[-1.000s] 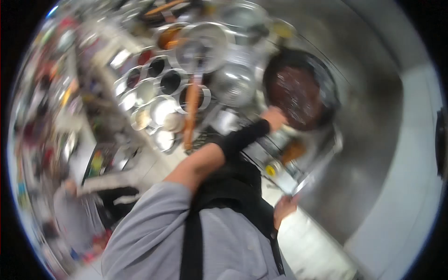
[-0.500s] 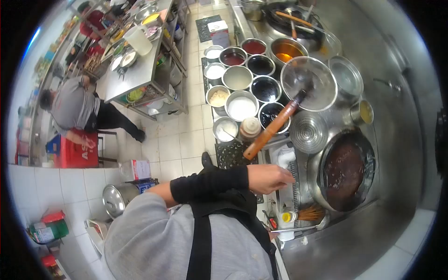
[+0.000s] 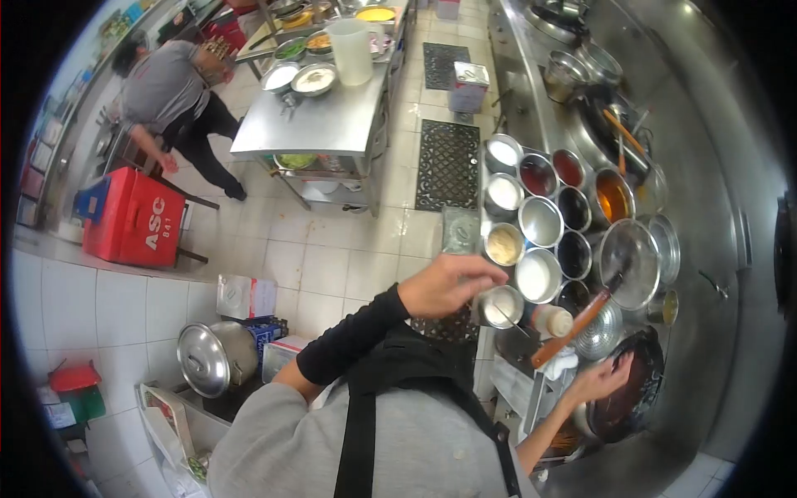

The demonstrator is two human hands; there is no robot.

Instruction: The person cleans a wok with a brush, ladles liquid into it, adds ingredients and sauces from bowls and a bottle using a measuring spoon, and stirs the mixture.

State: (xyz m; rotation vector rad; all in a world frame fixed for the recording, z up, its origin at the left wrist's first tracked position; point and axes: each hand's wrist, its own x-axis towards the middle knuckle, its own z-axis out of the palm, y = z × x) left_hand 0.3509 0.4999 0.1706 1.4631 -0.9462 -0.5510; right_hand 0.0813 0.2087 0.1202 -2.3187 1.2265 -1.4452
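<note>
The 2 hands appear to hold nothing. The left hand [image 3: 448, 286], half open with fingers loosely bent, hovers just beside a metal pot [image 3: 483, 313] with white contents. The right hand [image 3: 603, 380], fingers loosely extended, is by the near side of a dark wok [image 3: 655, 379]; contact cannot be told. A capped bottle [image 3: 557, 322] stands between the hands, a wooden-handled strainer [image 3: 638, 257] beyond the right.
</note>
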